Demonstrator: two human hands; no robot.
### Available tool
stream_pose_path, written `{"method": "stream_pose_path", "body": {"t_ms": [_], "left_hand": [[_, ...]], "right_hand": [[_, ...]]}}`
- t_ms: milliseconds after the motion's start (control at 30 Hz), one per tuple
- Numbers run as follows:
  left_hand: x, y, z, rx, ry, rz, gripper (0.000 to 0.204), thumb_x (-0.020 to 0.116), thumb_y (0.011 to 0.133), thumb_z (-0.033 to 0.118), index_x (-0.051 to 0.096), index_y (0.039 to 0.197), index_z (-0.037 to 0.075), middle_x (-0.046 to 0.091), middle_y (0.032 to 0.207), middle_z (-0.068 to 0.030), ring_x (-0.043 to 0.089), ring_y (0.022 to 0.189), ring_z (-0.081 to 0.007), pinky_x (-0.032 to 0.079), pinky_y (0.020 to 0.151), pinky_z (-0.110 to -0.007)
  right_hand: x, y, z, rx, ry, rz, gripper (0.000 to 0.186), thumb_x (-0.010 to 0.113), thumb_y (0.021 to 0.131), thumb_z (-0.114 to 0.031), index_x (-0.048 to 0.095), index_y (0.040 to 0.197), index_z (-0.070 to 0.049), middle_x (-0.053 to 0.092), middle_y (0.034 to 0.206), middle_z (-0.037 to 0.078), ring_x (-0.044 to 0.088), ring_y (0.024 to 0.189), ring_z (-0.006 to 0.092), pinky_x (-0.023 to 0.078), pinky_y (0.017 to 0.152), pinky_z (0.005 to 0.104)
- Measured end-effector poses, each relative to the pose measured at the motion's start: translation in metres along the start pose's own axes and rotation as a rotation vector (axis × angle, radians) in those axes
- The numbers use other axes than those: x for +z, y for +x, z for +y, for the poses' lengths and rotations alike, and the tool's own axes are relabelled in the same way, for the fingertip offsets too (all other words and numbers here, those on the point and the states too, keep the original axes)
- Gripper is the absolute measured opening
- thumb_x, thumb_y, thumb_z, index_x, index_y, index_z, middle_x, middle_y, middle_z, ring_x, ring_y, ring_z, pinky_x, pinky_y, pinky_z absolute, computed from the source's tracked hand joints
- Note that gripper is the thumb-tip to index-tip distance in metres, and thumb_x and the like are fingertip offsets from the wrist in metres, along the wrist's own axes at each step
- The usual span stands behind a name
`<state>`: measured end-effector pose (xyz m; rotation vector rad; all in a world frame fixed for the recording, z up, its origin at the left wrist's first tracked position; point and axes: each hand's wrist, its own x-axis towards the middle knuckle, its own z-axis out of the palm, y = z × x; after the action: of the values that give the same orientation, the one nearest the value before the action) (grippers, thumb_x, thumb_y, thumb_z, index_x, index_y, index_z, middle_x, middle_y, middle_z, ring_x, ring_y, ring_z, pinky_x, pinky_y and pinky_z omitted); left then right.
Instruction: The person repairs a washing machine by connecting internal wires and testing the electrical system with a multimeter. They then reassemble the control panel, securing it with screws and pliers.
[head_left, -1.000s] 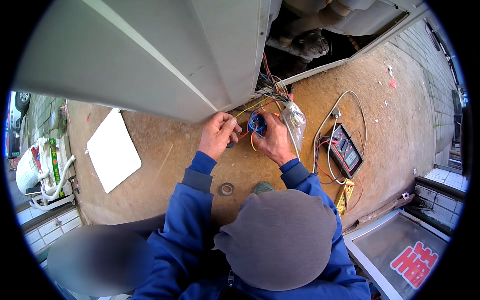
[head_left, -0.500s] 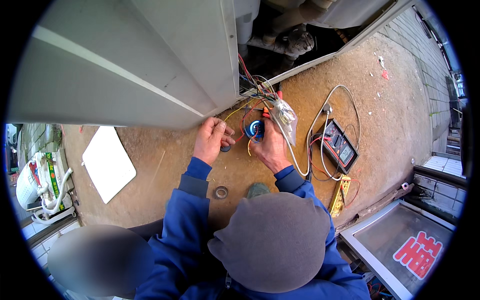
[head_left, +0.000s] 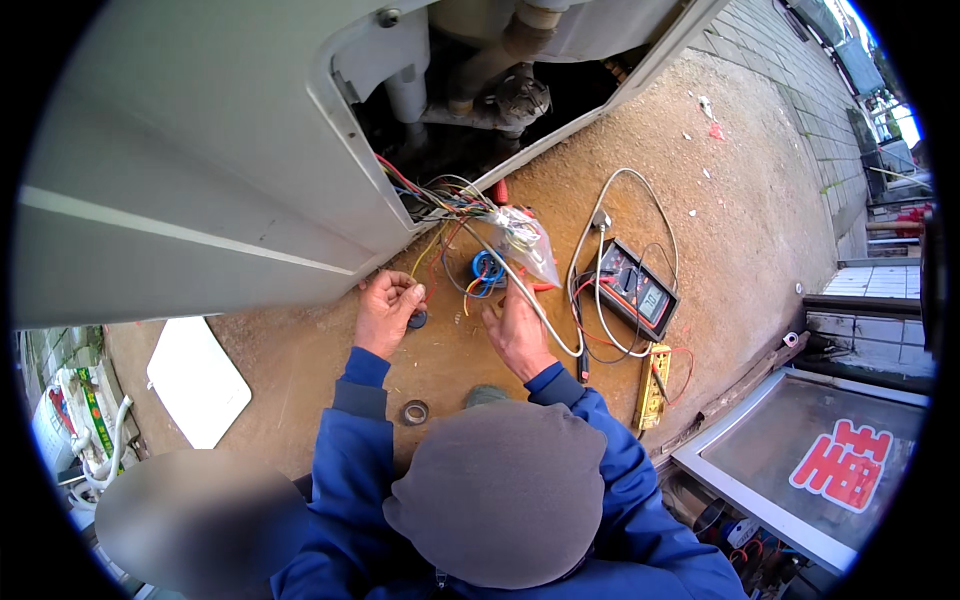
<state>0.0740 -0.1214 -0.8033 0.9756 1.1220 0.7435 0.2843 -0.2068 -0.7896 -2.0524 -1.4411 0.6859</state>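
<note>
My left hand (head_left: 385, 310) is closed around a small dark round piece (head_left: 417, 320), just below the edge of a big grey-white appliance casing (head_left: 200, 180). My right hand (head_left: 520, 335) lies over the brown ground with its fingers spread. Its fingertips sit just short of a blue wire coil (head_left: 488, 268). A bundle of coloured wires (head_left: 445, 200) hangs out of the open casing toward both hands. A clear plastic bag (head_left: 525, 240) lies beside the coil, and a white cable (head_left: 545, 320) crosses over the right hand.
A multimeter (head_left: 640, 290) with red and black leads lies to the right, a yellow tester (head_left: 652, 385) below it. A tape roll (head_left: 415, 411) sits between my forearms. A white panel (head_left: 197, 380) lies at the left, and a glass-topped frame (head_left: 830, 460) at the lower right.
My right hand held the blue coil a second ago; now the coil lies beyond its fingertips. The hands have drawn apart, and more of the appliance's open inside shows.
</note>
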Motion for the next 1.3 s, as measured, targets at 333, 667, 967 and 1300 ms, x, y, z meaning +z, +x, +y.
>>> {"method": "stream_pose_path", "body": {"t_ms": [333, 667, 967, 1300], "left_hand": [[-0.008, 0.008, 0.003, 0.024, 0.170, -0.021, 0.017, 0.066, 0.099, 0.009, 0.062, 0.113, 0.000, 0.066, 0.089, -0.0017, 0.061, 0.076, -0.0074, 0.052, 0.071, -0.023], [-0.019, 0.007, -0.003, 0.073, 0.230, 0.035, 0.023, 0.069, 0.099, 0.016, 0.065, 0.114, 0.000, 0.065, 0.095, -0.0014, 0.059, 0.080, -0.0077, 0.049, 0.072, -0.024], [-0.023, -0.015, 0.030, 0.206, 0.470, 0.099, 0.024, 0.070, 0.099, 0.018, 0.066, 0.112, -0.001, 0.066, 0.099, -0.0023, 0.057, 0.085, -0.0078, 0.048, 0.079, -0.024], [-0.010, -0.021, 0.071, 0.205, 0.532, 0.088, 0.019, 0.070, 0.099, 0.017, 0.067, 0.106, 0.000, 0.061, 0.087, 0.0024, 0.052, 0.078, -0.0051, 0.044, 0.072, -0.021]], "right_hand": [[-0.108, -0.154, 0.058, 0.074, 0.051, 0.184, 0.011, 0.074, 0.087, -0.007, 0.070, 0.095, -0.002, 0.064, 0.079, 0.013, 0.067, 0.067, 0.0246, 0.054, 0.060, 0.0348], [-0.190, -0.180, 0.202, 0.555, -0.062, 0.513, 0.016, 0.072, 0.088, -0.010, 0.071, 0.100, 0.001, 0.072, 0.081, 0.013, 0.069, 0.072, 0.0186, 0.056, 0.068, 0.0340], [-0.226, -0.112, 0.229, 0.277, -0.266, 0.369, 0.028, 0.069, 0.082, -0.009, 0.066, 0.107, 0.004, 0.071, 0.099, 0.021, 0.069, 0.089, 0.0347, 0.055, 0.083, 0.0429], [-0.221, -0.153, 0.220, 0.497, -0.308, 0.055, 0.025, 0.073, 0.080, -0.019, 0.071, 0.095, 0.002, 0.069, 0.088, 0.022, 0.069, 0.081, 0.0374, 0.054, 0.074, 0.0449]]}}
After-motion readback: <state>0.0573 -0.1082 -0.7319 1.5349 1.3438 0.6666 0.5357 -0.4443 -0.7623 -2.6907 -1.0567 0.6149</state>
